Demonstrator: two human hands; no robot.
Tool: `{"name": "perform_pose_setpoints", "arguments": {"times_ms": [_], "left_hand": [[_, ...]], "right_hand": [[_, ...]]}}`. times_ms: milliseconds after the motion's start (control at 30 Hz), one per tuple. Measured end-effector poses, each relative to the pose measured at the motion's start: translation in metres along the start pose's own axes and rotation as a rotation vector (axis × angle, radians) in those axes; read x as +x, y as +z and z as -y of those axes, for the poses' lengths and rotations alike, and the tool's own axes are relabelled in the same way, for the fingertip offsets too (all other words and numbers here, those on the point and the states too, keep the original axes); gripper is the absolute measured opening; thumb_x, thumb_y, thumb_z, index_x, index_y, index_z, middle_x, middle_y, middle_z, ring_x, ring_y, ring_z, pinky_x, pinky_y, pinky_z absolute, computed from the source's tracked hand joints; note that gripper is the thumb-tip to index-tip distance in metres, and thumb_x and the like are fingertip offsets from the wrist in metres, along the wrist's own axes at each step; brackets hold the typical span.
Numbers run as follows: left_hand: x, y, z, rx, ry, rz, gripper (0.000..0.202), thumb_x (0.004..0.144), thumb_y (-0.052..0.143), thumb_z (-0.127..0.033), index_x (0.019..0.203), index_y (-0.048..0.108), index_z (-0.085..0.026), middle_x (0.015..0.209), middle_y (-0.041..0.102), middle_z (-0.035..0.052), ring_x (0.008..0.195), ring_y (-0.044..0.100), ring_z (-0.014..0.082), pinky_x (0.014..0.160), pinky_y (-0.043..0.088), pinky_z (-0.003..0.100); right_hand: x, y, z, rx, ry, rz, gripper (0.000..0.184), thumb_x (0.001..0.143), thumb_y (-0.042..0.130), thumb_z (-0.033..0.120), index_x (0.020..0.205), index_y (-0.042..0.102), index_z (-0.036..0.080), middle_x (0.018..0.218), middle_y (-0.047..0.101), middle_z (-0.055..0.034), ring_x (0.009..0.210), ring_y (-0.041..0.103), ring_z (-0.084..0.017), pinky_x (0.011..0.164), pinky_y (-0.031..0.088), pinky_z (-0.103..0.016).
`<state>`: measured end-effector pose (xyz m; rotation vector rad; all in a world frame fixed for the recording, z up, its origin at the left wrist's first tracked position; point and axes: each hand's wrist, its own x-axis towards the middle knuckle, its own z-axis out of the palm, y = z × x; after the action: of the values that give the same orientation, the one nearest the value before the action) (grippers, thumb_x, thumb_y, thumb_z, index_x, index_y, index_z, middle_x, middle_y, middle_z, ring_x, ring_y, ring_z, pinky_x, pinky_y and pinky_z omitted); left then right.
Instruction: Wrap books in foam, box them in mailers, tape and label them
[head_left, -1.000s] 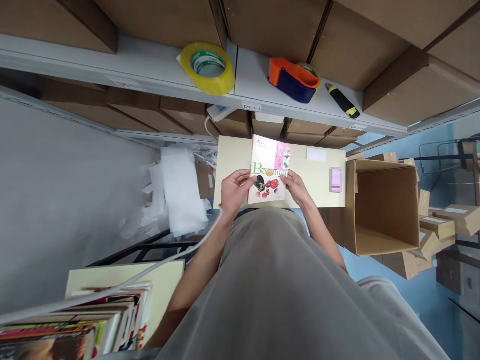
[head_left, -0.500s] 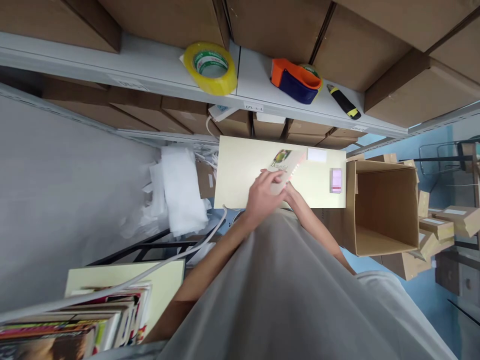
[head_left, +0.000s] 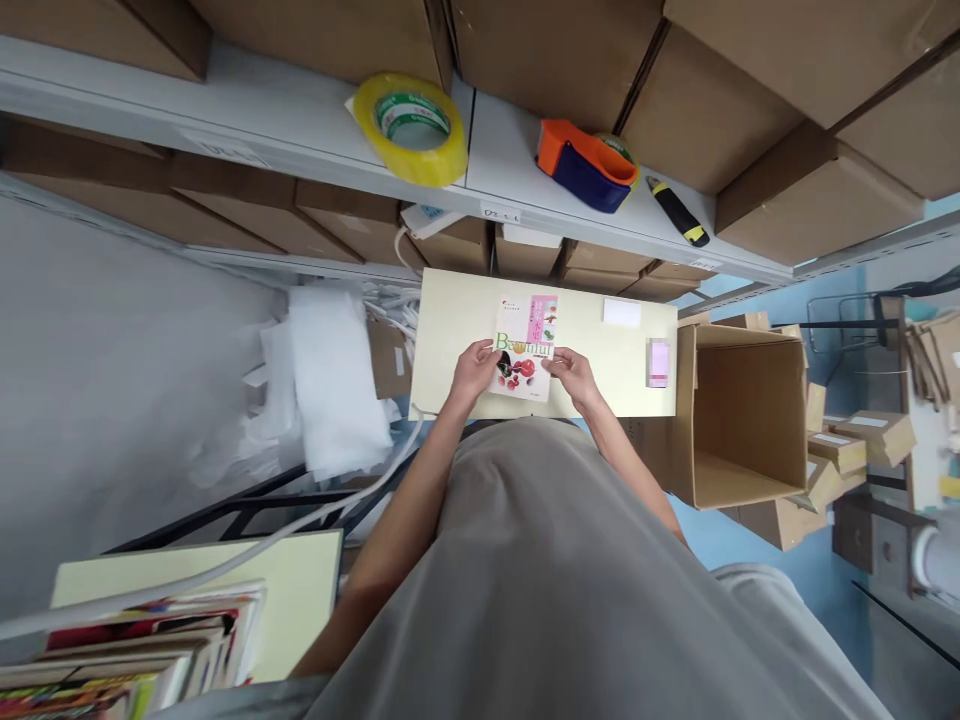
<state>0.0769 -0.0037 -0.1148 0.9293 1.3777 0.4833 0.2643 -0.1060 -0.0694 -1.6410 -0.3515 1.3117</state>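
Note:
A book (head_left: 525, 345) with a white cover, a pink panel, fruit pictures and the word "Beautiful" faces up over the pale yellow tabletop (head_left: 451, 310). My left hand (head_left: 475, 370) grips its left edge, thumb on the cover. On the opposite edge, my right hand (head_left: 571, 376) holds it the same way, fingers partly hidden behind. Toward the right end of the tabletop lie a white slip or pad (head_left: 622, 312) and a small pink-and-white item (head_left: 658, 362), too blurred to name.
An open cardboard box (head_left: 750, 410) stands right of the tabletop. The shelf above bears yellow tape (head_left: 411, 130), an orange-and-blue tape dispenser (head_left: 587, 165) and a utility knife (head_left: 678, 212). Stacked books (head_left: 142, 655) sit lower left, under a white cable (head_left: 300, 535). White foam sheets (head_left: 337, 380) hang left.
The book was tilted with both hands close together on it. Now it faces me squarely, its full cover visible, and my hands have parted to its left and right edges.

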Motion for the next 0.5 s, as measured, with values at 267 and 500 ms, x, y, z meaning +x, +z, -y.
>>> {"name": "perform_pose_setpoints", "arguments": {"times_ms": [267, 500], "left_hand": [[0.002, 0.042, 0.033, -0.073, -0.031, 0.189, 0.037, 0.089, 0.076, -0.047, 0.111, 0.079, -0.018, 0.122, 0.086, 0.0136, 0.124, 0.079, 0.0320, 0.115, 0.059, 0.044], [-0.004, 0.071, 0.067, -0.094, -0.044, 0.538, 0.054, 0.081, 0.076, -0.067, 0.105, 0.081, -0.019, 0.116, 0.085, 0.0144, 0.116, 0.077, 0.0340, 0.104, 0.063, 0.046]], "right_hand": [[-0.036, -0.013, 0.002, -0.243, -0.093, -0.134, 0.037, 0.084, 0.088, 0.049, 0.106, 0.074, 0.022, 0.099, 0.087, -0.0062, 0.093, 0.083, -0.024, 0.087, 0.066, -0.035], [-0.080, -0.012, 0.008, -0.628, -0.112, -0.332, 0.024, 0.096, 0.077, 0.036, 0.114, 0.077, 0.020, 0.106, 0.087, -0.0083, 0.092, 0.082, -0.023, 0.087, 0.066, -0.035]]}}
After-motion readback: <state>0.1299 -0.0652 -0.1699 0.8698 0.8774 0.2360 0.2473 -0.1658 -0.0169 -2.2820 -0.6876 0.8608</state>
